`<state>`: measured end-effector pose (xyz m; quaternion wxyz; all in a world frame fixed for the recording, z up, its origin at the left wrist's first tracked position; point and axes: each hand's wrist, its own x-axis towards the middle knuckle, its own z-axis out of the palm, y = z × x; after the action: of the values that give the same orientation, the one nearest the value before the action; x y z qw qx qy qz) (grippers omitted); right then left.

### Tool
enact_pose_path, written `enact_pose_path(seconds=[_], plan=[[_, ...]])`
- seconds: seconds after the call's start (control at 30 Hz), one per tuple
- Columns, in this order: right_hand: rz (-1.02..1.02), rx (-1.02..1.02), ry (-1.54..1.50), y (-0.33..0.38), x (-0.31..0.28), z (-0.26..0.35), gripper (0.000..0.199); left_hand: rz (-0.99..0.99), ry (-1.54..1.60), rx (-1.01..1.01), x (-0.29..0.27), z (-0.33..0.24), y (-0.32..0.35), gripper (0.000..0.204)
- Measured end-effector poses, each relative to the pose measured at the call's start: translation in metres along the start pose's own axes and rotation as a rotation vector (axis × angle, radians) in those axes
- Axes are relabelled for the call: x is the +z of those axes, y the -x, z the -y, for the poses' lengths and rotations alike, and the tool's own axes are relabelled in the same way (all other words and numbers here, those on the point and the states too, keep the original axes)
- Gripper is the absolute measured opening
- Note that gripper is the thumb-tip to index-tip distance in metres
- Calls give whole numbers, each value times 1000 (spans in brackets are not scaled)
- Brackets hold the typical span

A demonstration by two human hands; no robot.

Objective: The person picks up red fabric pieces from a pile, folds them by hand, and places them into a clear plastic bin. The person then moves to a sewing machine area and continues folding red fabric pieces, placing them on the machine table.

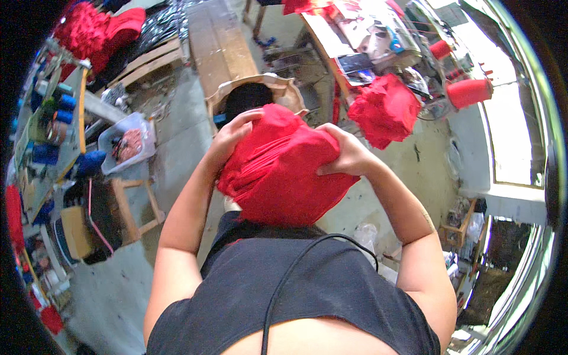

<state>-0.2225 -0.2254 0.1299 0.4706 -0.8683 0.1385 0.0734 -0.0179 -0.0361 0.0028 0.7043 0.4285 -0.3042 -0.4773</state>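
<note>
- The left hand (235,137) grips the upper left edge of a thick, layered bundle of red cloth (284,171), fingers over its top.
- The right hand (348,154) clamps the bundle's right side, thumb in front; its other fingers are partly hidden.
- The bundle is raised before the torso; the two-sided hold probably keeps loose layers together.
- Just beyond, the bundle partly covers a tan, wavy-edged rim (288,90) around a black rounded thing (248,97), near a long brown wooden bench (219,41).
- Rightward, a crumpled red cloth heap (386,112) sits beside a cluttered wood-edged table (324,35).
- Leftward, a translucent plastic tub (147,135) and wooden stool frame (125,204) obstruct the floor.
</note>
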Motion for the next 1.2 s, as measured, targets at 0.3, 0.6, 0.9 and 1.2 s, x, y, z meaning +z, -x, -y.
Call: enact_pose_path(seconds=[0.3, 0.6, 0.9, 1.2], plan=[[-344, -72, -466, 42, -93, -14, 58, -30, -309, 39, -5, -2, 3, 56], [-902, 6, -644, 67, -257, -128, 48, -97, -339, -21, 13, -15, 10, 57], [-836, 343, -735, 33, -245, -346, 42, -190, -453, -48, 20, -18, 24, 61], [-1191, -113, 573, 42, -146, -139, 40, -87, -441, 8, 23, -12, 4, 56]])
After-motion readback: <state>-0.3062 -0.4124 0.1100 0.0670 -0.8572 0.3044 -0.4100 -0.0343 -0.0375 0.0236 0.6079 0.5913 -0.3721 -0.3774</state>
